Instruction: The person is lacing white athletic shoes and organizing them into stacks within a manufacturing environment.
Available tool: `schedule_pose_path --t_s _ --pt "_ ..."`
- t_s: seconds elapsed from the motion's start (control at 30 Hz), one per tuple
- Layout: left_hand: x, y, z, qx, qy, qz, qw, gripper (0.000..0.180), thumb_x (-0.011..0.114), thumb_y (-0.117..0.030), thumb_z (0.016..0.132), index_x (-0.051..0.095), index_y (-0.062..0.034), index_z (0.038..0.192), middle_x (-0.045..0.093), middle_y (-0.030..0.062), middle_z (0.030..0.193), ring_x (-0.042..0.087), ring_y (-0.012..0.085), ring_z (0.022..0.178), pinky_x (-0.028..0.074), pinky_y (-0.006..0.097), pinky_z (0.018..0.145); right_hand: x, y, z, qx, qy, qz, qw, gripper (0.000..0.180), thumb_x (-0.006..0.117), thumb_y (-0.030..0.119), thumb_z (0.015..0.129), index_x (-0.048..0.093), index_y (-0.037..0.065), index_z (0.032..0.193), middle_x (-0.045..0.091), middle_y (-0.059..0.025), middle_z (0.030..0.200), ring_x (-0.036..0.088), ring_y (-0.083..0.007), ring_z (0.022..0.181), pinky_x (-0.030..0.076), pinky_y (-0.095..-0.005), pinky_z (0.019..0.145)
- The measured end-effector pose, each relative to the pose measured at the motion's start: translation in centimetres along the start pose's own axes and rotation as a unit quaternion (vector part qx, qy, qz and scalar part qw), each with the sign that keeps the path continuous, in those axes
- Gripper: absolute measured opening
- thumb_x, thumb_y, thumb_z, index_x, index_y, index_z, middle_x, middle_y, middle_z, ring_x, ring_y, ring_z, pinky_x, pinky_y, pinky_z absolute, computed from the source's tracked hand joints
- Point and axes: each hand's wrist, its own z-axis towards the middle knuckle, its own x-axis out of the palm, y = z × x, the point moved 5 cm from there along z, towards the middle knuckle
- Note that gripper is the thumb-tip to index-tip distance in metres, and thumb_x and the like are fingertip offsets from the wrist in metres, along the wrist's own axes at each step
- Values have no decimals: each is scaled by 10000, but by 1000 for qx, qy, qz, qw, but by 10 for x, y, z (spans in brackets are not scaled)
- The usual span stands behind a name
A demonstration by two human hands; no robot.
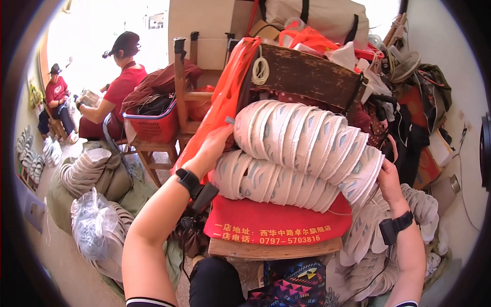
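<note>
Two long rows of white shoe uppers (291, 134) with grey-blue patches, nested one inside another, lie one behind and partly over the other in front of me. Under them is a red cloth (276, 217) with yellow print, spread over a small wooden bench. My left hand (216, 146) holds the left end of the upper row, fingers partly hidden behind it. At the right end, my right hand (389, 183) curls round the last uppers, which tilt downward there. A black device is strapped to each wrist.
More nested uppers (368, 235) are heaped right of the bench. At left, bundles of uppers (115, 225) lie on green cloth, one under clear plastic. A wooden chair (192, 97) bears a red basket (153, 124). Two people in red shirts (125, 84) sit farther left.
</note>
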Motion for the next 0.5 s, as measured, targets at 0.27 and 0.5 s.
schedule_pose_path --t_s 0.27,0.5 --pt "19 -29 -26 32 41 -100 994 510 427 -474 969 585 -44 1193 654 82 1141 577 235 1057 391 391 990 -21 6 -8 42 -28 83 995 219 579 122 915 675 84 1107 618 88 842 488 4 653 350 -163 570" --pt "13 -22 -53 55 54 -110 991 516 369 -423 1008 554 -22 1274 629 77 1220 549 210 1147 342 375 1050 -5 24 7 44 39 76 995 211 580 133 921 677 90 1104 622 89 845 486 3 643 350 -162 559"
